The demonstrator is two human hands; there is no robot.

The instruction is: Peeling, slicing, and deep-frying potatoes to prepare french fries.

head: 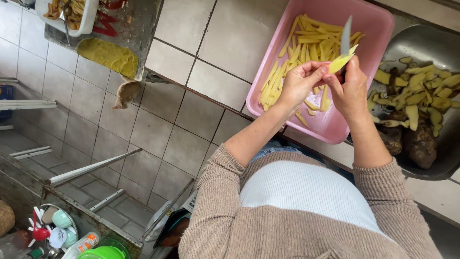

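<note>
My left hand [298,82] pinches a pale yellow potato slice [341,62] over a pink plastic tray [335,127]. My right hand [352,88] is closed on a knife [346,33], whose grey blade points away from me and rests against the slice. Both hands meet above the tray's near right part. Several cut potato strips [306,50] lie inside the tray. The knife's handle is hidden in my right palm.
A metal bowl [443,165] to the right holds yellow peelings [421,91] and dark unpeeled tubers [419,144]. The tray sits on a tiled counter [225,43]. At the far left are a white dish of fried strips [69,14], a brown furry shape [127,93], and cups [60,225].
</note>
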